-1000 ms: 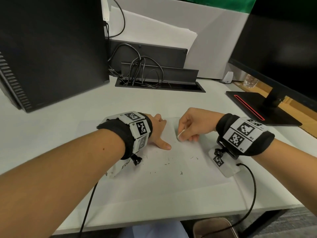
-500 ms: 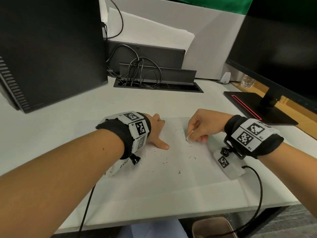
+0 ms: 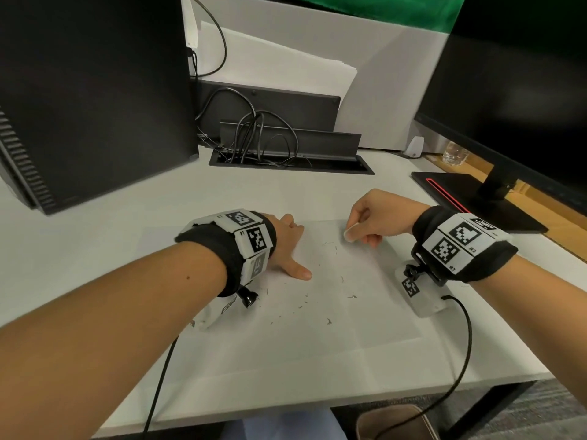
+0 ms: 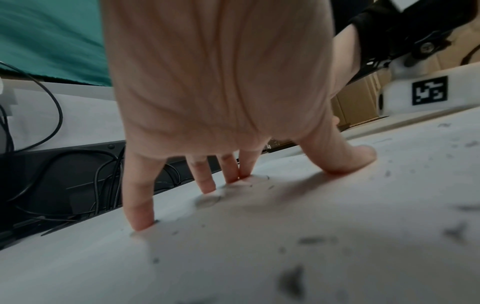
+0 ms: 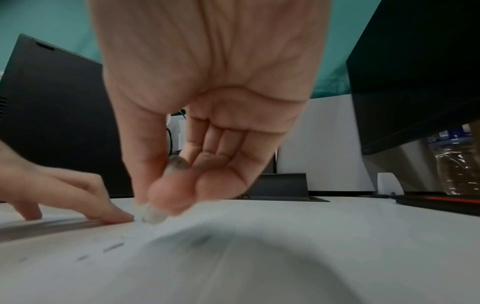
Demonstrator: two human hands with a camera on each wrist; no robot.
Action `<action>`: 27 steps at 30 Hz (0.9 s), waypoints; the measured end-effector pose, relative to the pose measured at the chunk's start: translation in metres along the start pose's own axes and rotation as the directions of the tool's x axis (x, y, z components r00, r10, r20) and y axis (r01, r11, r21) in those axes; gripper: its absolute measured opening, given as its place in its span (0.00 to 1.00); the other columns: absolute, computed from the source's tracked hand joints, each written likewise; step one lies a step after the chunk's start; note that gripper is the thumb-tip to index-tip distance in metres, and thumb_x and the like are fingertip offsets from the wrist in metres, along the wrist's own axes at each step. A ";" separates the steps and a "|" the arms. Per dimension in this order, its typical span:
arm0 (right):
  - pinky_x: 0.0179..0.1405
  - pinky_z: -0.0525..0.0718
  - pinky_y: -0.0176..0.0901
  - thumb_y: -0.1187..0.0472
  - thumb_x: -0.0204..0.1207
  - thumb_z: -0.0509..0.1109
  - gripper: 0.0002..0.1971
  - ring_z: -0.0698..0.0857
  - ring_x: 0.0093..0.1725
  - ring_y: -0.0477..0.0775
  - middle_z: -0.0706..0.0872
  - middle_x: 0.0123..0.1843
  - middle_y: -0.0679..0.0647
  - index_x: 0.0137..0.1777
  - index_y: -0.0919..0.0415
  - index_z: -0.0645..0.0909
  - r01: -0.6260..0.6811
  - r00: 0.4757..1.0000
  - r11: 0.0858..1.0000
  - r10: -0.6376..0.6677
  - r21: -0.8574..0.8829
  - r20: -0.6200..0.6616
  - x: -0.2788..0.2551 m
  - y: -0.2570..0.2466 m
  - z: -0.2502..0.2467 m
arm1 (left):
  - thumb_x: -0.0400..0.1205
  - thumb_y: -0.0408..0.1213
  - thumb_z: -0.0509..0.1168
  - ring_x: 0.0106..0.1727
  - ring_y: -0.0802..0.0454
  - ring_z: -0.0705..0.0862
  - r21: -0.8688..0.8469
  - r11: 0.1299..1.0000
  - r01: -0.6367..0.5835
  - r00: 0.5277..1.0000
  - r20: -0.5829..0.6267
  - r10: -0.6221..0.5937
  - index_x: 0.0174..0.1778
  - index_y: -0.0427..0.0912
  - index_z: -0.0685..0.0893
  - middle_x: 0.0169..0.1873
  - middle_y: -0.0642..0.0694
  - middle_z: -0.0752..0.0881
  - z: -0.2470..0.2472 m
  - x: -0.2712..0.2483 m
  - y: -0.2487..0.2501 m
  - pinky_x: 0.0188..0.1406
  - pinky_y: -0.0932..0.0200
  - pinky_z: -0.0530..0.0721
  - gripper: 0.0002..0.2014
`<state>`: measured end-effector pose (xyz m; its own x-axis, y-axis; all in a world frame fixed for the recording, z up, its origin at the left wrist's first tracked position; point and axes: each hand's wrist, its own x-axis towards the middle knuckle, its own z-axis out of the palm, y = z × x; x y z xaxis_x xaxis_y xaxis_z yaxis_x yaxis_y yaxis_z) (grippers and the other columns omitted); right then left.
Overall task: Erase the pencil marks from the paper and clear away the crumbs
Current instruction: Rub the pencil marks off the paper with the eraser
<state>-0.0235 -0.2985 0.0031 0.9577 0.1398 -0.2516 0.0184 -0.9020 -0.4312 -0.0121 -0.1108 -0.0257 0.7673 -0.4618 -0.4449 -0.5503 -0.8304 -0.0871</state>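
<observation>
A white sheet of paper (image 3: 349,315) lies flat on the white desk, dotted with dark eraser crumbs (image 3: 328,321). My left hand (image 3: 287,246) presses on the sheet's upper left part with straight, spread fingers (image 4: 137,207) and thumb. My right hand (image 3: 365,223) pinches a small white eraser (image 3: 349,234) between thumb and fingers, its tip on the paper near the top edge. In the right wrist view the eraser (image 5: 153,215) touches the sheet close to the left hand's fingertip. Faint pencil strokes (image 3: 330,244) show just left of the eraser.
A black computer tower (image 3: 95,100) stands at the back left. A cable tray (image 3: 286,154) with black cords sits behind the paper. A monitor and its base (image 3: 476,201) stand at the right, with a clear plastic bottle (image 5: 457,164) behind. The desk's front edge (image 3: 317,408) is close.
My right hand with the eraser has slid to the right and a little away across the top of the paper. The left hand has stayed pressed on the sheet.
</observation>
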 end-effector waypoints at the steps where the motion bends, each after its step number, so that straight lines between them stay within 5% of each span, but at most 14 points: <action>1: 0.25 0.81 0.31 0.64 0.72 0.74 0.05 0.81 0.21 0.43 0.86 0.31 0.57 0.41 0.67 0.85 0.011 1.000 1.000 -0.011 0.017 -0.004 0.003 -0.003 -0.001 | 0.74 0.68 0.60 0.74 0.41 0.67 -0.001 1.000 0.003 1.000 0.003 -0.003 0.82 0.44 0.51 0.76 0.45 0.59 0.000 -0.001 0.000 0.67 0.44 0.70 0.48; 10: 0.25 0.83 0.34 0.65 0.71 0.74 0.05 0.82 0.24 0.49 0.85 0.29 0.58 0.36 0.63 0.82 0.038 0.995 0.999 -0.035 -0.033 0.089 0.024 -0.019 0.011 | 0.75 0.67 0.59 0.76 0.39 0.59 -0.062 0.998 0.000 1.000 0.009 0.001 0.82 0.59 0.47 0.76 0.44 0.56 -0.007 -0.002 -0.001 0.71 0.40 0.65 0.43; 16: 0.25 0.79 0.32 0.66 0.68 0.76 0.04 0.80 0.24 0.48 0.83 0.25 0.54 0.38 0.66 0.85 0.084 0.969 0.996 -0.083 0.007 0.234 0.018 -0.032 0.022 | 0.76 0.66 0.60 0.73 0.41 0.61 -0.067 0.996 -0.061 0.998 -0.003 0.061 0.82 0.59 0.50 0.75 0.45 0.58 -0.006 0.001 0.000 0.68 0.43 0.68 0.41; 20: 0.21 0.75 0.29 0.67 0.69 0.73 0.08 0.76 0.15 0.38 0.78 0.14 0.44 0.30 0.60 0.81 0.033 0.999 0.988 -0.032 -0.150 0.010 0.029 -0.024 0.015 | 0.79 0.62 0.58 0.79 0.43 0.55 -0.027 0.995 -0.093 0.996 0.005 0.093 0.84 0.50 0.44 0.81 0.48 0.50 -0.007 0.002 0.002 0.74 0.43 0.63 0.43; 25: 0.24 0.79 0.32 0.67 0.68 0.75 0.05 0.79 0.20 0.43 0.83 0.23 0.53 0.32 0.62 0.84 0.067 0.987 0.998 -0.064 -0.017 0.147 0.020 -0.029 0.022 | 0.79 0.62 0.58 0.79 0.42 0.57 -0.018 0.995 -0.101 0.995 0.010 0.101 0.84 0.49 0.44 0.81 0.48 0.50 -0.007 0.002 0.002 0.74 0.44 0.62 0.44; 27: 0.25 0.79 0.31 0.66 0.68 0.75 0.05 0.79 0.20 0.42 0.83 0.24 0.53 0.32 0.62 0.84 0.055 0.995 0.997 -0.050 -0.056 0.083 0.023 -0.024 0.018 | 0.79 0.62 0.58 0.80 0.42 0.56 -0.010 0.995 -0.095 0.995 0.020 0.095 0.84 0.48 0.42 0.82 0.48 0.49 -0.007 0.002 0.002 0.75 0.44 0.62 0.44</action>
<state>-0.0075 -0.2660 -0.0081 0.9285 0.2181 -0.3004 0.0870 -0.9146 -0.3950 -0.0097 -0.1158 -0.0201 0.7049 -0.5324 -0.4687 -0.6174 -0.7858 -0.0359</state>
